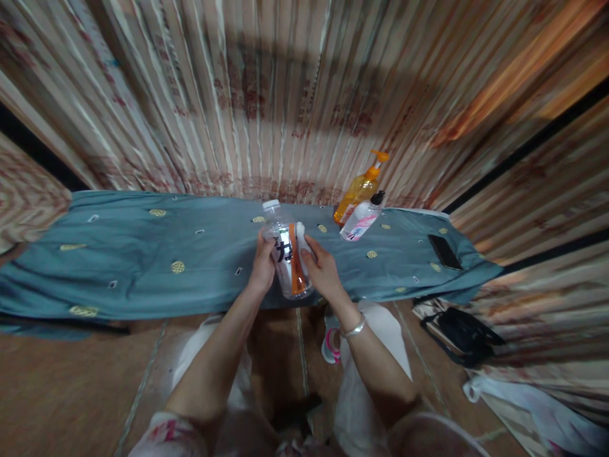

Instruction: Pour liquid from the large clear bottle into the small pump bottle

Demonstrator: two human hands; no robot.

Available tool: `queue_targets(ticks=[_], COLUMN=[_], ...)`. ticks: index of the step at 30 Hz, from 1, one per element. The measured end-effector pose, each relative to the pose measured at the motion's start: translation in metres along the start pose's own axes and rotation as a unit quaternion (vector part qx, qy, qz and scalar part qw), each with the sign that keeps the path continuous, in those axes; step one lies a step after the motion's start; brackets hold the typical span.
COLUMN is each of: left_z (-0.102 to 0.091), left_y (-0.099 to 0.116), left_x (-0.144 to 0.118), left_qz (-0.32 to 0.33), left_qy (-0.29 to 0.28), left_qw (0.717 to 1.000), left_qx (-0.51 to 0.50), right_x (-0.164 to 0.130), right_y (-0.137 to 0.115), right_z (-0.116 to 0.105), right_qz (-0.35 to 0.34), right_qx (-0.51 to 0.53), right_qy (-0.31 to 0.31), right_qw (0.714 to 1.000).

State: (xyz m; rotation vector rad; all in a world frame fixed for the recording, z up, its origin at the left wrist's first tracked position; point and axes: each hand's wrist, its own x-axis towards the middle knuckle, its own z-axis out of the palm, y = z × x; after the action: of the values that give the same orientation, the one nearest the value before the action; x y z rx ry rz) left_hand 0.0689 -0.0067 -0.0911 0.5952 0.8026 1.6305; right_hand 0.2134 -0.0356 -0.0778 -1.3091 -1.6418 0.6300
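A clear plastic bottle point(285, 266) with a white cap, an orange stripe and black lettering leans in front of me over the front part of the cloth-covered bench. My left hand point(262, 263) is closed round its left side, with the thumb on the label. Against the bottle's right side, my right hand point(322, 268) pinches a small white wad point(300, 231), tissue or cloth; I cannot tell which. Most of that wad is hidden by the fingers and palm. A silvery bracelet circles my right wrist.
An orange pump bottle point(356, 193) and a white-and-pink bottle with a black top point(362, 219) stand at the back right of the teal cloth point(133, 254). A dark phone point(445, 252) lies farther right. Below are a black bag point(464, 336) and a pink-edged shoe point(330, 346).
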Motion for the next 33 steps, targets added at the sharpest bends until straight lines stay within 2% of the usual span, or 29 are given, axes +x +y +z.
queue_targets(ticks=[4, 7, 10, 12, 15, 18, 20, 22, 25, 29, 33], left_z=[-0.003, -0.010, -0.013, -0.014, -0.012, -0.007, -0.003, 0.000, 0.001, -0.001, -0.002], left_y=[0.001, 0.006, 0.011, 0.013, 0.014, 0.011, 0.007, 0.002, -0.003, -0.004, 0.001], left_x=[-0.001, 0.005, 0.011, 0.011, 0.006, -0.002, -0.007, -0.010, -0.010, -0.007, -0.007], left_qz=[-0.050, -0.059, -0.067, -0.079, -0.093, -0.106, -0.112, -0.108, -0.086, -0.054, -0.066], left_qy=[-0.017, -0.012, -0.010, -0.015, -0.021, -0.030, -0.036, -0.036, -0.024, -0.008, -0.022], left_qw=[0.999, 0.998, 0.998, 0.997, 0.995, 0.994, 0.992, 0.992, 0.994, 0.996, 0.995], left_qx=[0.007, 0.008, 0.006, 0.007, 0.011, 0.022, 0.035, 0.048, 0.063, 0.071, 0.068], right_x=[0.011, -0.008, -0.037, -0.052, -0.055, -0.034, -0.012, 0.007, 0.018, -0.004, -0.028], right_y=[-0.019, -0.031, -0.033, -0.027, -0.012, 0.002, 0.003, -0.002, -0.016, -0.028, -0.017], right_z=[0.010, 0.017, 0.017, 0.013, 0.005, -0.003, -0.007, -0.008, -0.004, 0.003, -0.003], right_qz=[-0.098, -0.175, -0.215, -0.211, -0.156, -0.090, -0.077, -0.090, -0.146, -0.204, -0.175], right_qx=[-0.092, -0.155, -0.176, -0.160, -0.115, -0.061, -0.038, -0.044, -0.093, -0.147, -0.120], right_qy=[0.015, -0.029, -0.061, -0.060, -0.042, -0.009, 0.011, 0.017, -0.019, -0.076, -0.064], right_qw=[0.991, 0.972, 0.959, 0.962, 0.980, 0.994, 0.996, 0.995, 0.985, 0.965, 0.975])
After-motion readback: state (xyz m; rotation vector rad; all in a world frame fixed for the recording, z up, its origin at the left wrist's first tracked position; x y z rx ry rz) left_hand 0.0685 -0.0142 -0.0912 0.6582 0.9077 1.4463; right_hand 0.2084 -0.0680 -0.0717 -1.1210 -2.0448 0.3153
